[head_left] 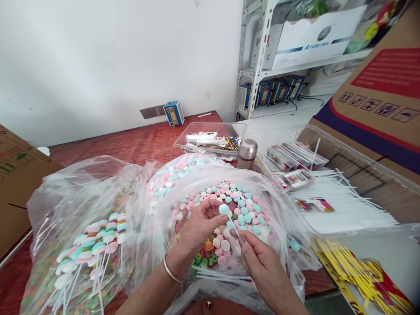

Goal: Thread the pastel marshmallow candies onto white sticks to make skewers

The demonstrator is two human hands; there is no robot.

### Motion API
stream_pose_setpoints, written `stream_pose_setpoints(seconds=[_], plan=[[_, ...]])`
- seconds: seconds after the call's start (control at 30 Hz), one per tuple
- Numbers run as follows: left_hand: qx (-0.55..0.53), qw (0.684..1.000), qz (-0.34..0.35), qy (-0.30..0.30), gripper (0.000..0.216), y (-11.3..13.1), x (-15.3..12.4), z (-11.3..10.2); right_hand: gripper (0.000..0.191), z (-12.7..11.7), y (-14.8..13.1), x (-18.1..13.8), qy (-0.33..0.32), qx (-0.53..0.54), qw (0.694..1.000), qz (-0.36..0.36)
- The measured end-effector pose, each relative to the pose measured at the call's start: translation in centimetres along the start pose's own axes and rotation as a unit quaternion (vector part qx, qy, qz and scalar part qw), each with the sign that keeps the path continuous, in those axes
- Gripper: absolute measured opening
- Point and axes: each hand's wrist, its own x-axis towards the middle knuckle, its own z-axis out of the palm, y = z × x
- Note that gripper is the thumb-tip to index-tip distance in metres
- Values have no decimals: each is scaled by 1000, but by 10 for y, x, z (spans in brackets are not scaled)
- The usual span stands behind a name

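Observation:
My left hand (201, 223) pinches a pale blue round candy (224, 209) at its fingertips, over an open clear bag of pink, blue and white candies (239, 199). My right hand (259, 258) grips a thin white stick (233, 224) whose tip touches that candy. Several loose white sticks (219, 275) lie under my hands at the bag's near edge. Green and orange ring candies (205, 258) show beneath my left hand. A silver bangle (170, 271) circles my left wrist.
A clear bag at the left holds finished candy sticks (98, 245). A plastic tray (210, 140) and a metal cylinder (246, 153) stand behind. A clear bin at the right holds white sticks (344, 192) and packets. Cardboard boxes (16, 183) flank the red table; a shelf stands behind.

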Motion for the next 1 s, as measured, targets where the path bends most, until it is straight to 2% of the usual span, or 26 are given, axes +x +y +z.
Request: stream_pose_setpoints(seconds=[0.07, 0.33, 0.5, 0.63, 0.77, 1.0], plan=[[1, 1000, -9, -6, 39, 0, 0, 0, 42, -1, 1, 2, -1, 4, 1000, 9], [41, 998, 5, 46, 32, -2, 5, 3, 42, -3, 2, -1, 12, 24, 999, 33], [57, 998, 14, 26, 27, -4, 6, 4, 46, -3, 0, 3, -3, 66, 996, 62], [78, 997, 24, 11, 24, -8, 5, 2, 47, -2, 1, 4, -31, 130, 986, 98], [102, 994, 43, 1, 21, -14, 5, 2, 50, 0, 4, 5, -33, 187, 974, 124], [135, 990, 42, -13, 20, -16, 4, 1, 52, 6, 9, 8, -26, 227, 965, 126]])
